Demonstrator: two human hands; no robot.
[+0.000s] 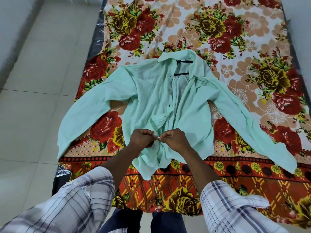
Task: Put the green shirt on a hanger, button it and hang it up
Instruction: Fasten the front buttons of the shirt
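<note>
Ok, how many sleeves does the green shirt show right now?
2. The left-hand sleeve lies spread on the floral sheet toward its left edge; the right-hand sleeve stretches toward the right edge. Neither is hidden.

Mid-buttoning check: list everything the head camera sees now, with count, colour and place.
green shirt: one, mint green, spread on the bedsheet, sleeves out, front open
hanger: one, black, inside the shirt's collar
bedsheet: one, floral red, yellow and peach, under the shirt
floor: one, pale tiles, left of the bedsheet
left hand: one, pinching the shirt's lower front
right hand: one, pinching the shirt's lower front
plaid sleeves: two, grey-white, bottom of view
</note>
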